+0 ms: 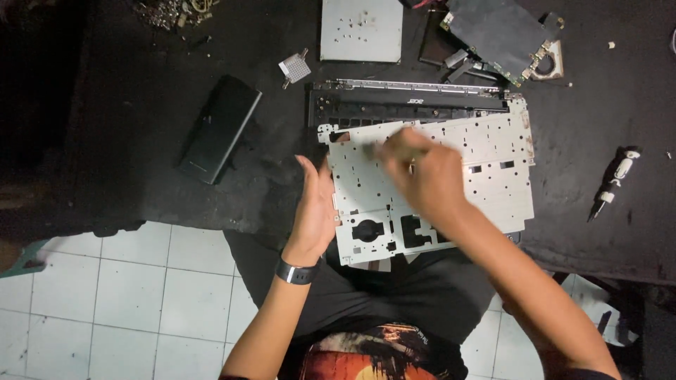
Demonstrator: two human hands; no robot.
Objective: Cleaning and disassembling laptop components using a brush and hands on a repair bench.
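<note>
A dark table fills the upper frame, with white floor tiles seen at lower left. At centre, a perforated metal laptop panel is steadied on its left edge by the left hand, fingers closed around the rim. The right hand is blurred; its grip cannot be told, possibly pinching something small. The panel overhangs the table's near edge and could slip. A battery, screwdriver and loose screws are kept clear.
</note>
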